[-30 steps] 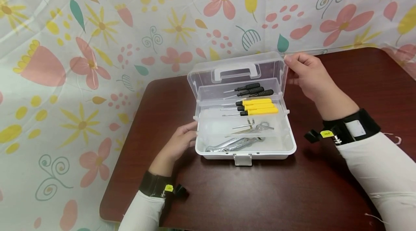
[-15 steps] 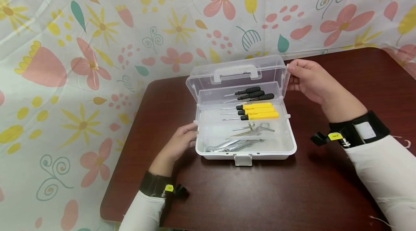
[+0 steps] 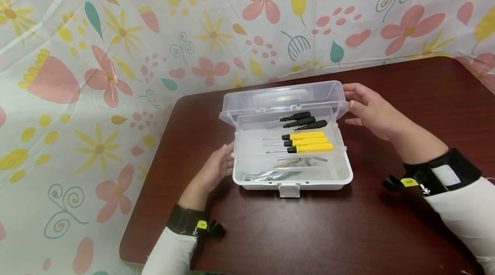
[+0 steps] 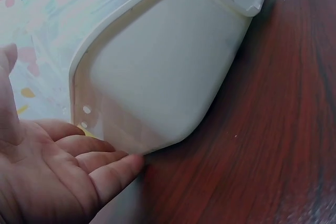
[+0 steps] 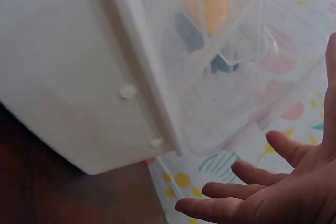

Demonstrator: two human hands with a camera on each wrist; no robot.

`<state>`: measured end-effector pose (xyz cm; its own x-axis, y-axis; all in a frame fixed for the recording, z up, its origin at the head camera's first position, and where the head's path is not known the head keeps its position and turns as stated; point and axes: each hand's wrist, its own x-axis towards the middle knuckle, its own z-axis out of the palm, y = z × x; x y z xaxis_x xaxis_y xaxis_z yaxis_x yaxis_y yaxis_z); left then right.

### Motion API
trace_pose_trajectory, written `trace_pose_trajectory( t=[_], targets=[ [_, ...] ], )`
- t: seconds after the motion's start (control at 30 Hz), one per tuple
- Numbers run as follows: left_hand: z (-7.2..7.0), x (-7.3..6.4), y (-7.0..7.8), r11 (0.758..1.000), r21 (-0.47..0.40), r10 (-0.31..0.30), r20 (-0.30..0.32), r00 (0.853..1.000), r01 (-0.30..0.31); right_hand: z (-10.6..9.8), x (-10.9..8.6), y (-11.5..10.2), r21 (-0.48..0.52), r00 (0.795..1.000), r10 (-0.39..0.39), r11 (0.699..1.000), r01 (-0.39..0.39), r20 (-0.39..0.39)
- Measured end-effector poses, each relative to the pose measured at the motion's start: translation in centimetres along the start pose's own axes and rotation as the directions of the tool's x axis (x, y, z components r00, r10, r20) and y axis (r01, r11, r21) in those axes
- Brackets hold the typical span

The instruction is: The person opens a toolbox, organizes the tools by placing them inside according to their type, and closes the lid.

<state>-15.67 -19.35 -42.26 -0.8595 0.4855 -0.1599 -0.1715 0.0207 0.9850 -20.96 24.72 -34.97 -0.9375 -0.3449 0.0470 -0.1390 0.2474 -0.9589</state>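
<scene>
A white toolbox [image 3: 291, 186] with a clear, partly raised lid [image 3: 270, 96] stands on the table. Its clear trays bear black-handled screwdrivers [image 3: 299, 122] and yellow-handled screwdrivers [image 3: 309, 142]. Metal hex keys [image 3: 295, 162] and wrenches [image 3: 270, 176] show lower down, partly through the clear plastic. My left hand [image 3: 212, 167] lies at the box's left wall, its fingers extended against the side in the left wrist view. At the lid's right end is my right hand [image 3: 373, 109]. The right wrist view shows its fingers spread and straight; whether they touch the lid I cannot tell.
The dark red-brown table [image 3: 301, 232] reaches out around the box on all sides. Behind it hangs a white cloth with a flower print [image 3: 212, 8]. A latch [image 3: 288, 190] hangs at the box's front.
The lid has swung forward and down, and the trays with the screwdrivers have shifted toward the front. My right hand has come nearer and lower, its fingers loosened from the lid's corner.
</scene>
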Motion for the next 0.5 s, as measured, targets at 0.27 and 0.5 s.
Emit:
trace_pose_trajectory(
  t=[0.27,0.5],
  targets=[
    [-0.1,-0.2,-0.3,0.997,-0.046,0.061,0.097,0.993,-0.056,0.4,-1.3,1.0,0.060,0.988,-0.007,0.998,-0.003,0.155],
    [0.2,-0.1,-0.7,0.985,-0.086,0.156,0.111,0.982,-0.147,1.1,-2.1,1.3,0.079,0.971,-0.110,0.992,0.095,0.214]
  ],
)
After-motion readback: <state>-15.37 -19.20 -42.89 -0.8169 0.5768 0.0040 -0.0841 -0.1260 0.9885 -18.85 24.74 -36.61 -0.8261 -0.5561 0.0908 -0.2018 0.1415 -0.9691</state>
